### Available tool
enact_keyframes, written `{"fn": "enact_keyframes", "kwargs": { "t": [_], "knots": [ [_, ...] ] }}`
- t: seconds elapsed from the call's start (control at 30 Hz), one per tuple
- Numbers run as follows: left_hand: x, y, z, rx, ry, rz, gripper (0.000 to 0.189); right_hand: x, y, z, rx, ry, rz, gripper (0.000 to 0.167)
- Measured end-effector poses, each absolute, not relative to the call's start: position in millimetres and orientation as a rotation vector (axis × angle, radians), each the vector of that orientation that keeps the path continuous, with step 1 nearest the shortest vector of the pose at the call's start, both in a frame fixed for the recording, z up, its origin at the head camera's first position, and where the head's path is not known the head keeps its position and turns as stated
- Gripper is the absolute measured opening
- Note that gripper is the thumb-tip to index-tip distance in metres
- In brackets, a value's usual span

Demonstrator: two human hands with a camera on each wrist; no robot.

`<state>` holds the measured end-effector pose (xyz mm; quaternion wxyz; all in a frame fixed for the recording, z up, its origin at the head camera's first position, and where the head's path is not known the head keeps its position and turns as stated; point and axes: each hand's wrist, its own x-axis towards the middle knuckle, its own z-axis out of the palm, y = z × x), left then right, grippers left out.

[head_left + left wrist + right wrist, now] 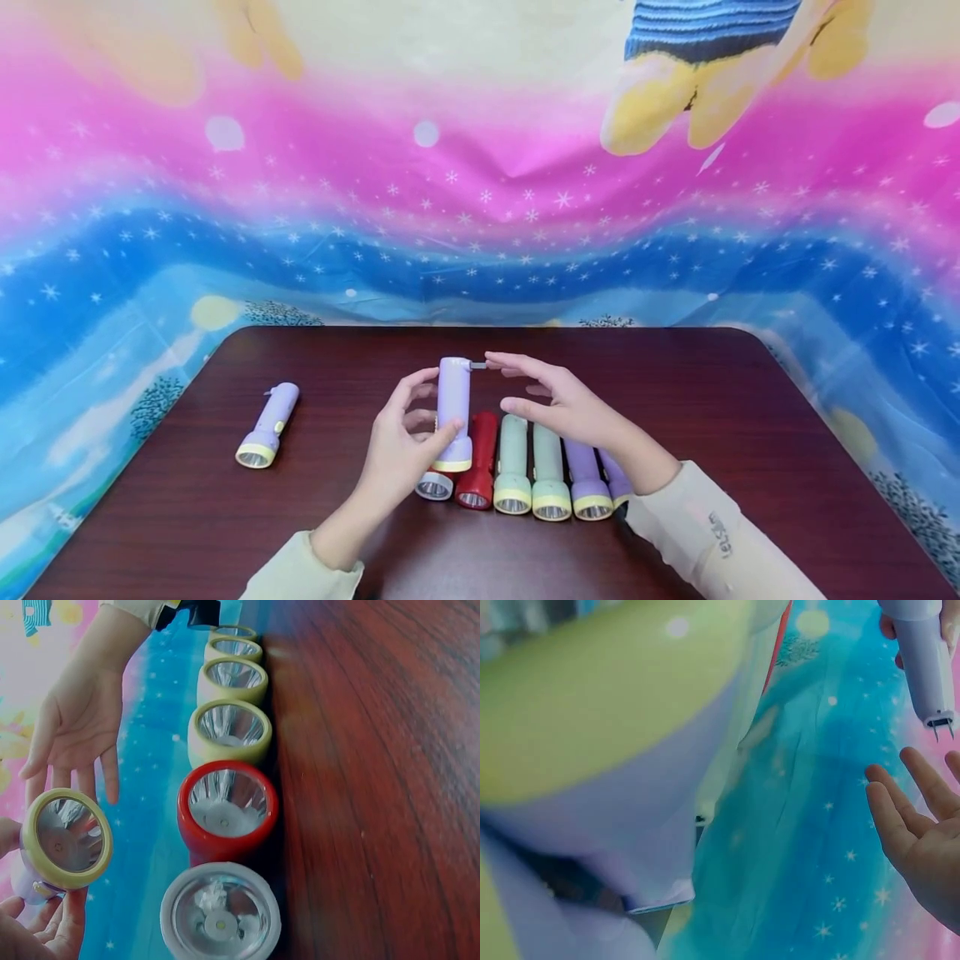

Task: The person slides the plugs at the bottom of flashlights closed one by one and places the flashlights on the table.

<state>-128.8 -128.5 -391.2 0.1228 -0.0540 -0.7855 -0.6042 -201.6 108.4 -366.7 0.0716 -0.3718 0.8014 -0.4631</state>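
Note:
A lavender flashlight (453,396) with a pale yellow head ring is gripped in my left hand (403,437), the thumb across its front. Two metal plug prongs (945,735) stick out of its tail end. Beside those prongs is my right hand (566,404), its fingers extended and holding nothing. The right wrist view shows a small gap between the prongs and the right fingertips. Seen from the left wrist, the held flashlight's lens (71,836) faces the camera, with the right hand (82,720) spread behind it.
Below the hands lies a row of flashlights: a white-rimmed one (434,486), a red one (476,467), two green ones (513,458) and purple ones (587,475), partly behind the right forearm. Another lavender flashlight (268,425) lies on the left of the dark wooden table (172,517).

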Motion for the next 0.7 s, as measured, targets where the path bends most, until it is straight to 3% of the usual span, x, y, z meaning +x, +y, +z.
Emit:
{"fn": "enact_keyframes", "kwargs": {
  "t": [0.7],
  "knots": [
    [-126, -110, -392, -0.215, -2.257, -1.808, 0.068, -197, 89, -371, -1.074, 2.28, -1.673, 0.055]
  ]
}}
